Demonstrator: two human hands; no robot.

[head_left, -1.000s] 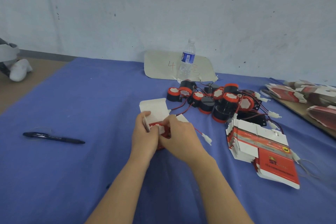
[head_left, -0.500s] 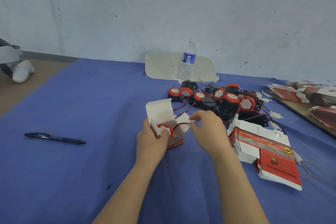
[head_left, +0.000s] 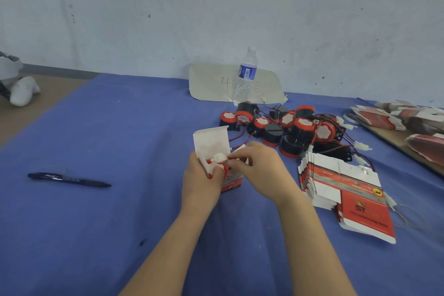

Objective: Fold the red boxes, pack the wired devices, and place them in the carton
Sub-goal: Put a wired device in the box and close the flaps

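A small red box (head_left: 232, 181) stands on the blue cloth with its white lid flap (head_left: 211, 140) raised. A red-and-black wired device (head_left: 222, 168) sits inside it. My left hand (head_left: 200, 181) grips the box from the left, thumb on the device. My right hand (head_left: 257, 168) pinches the device's white connector (head_left: 220, 157) over the box's mouth. A heap of wired devices (head_left: 288, 130) lies behind, and a stack of flat red boxes (head_left: 341, 187) lies to the right. No carton is in view.
A black pen (head_left: 69, 179) lies on the cloth at the left. A water bottle (head_left: 245, 77) stands on a cardboard sheet (head_left: 213, 83) by the wall. More flat red boxes (head_left: 408, 120) lie on a board at the far right. A rubber band (head_left: 408, 215) lies beside the stack.
My right hand has come back left from the box's right side and now pinches the white connector over the opening. The left hand still grips the box.
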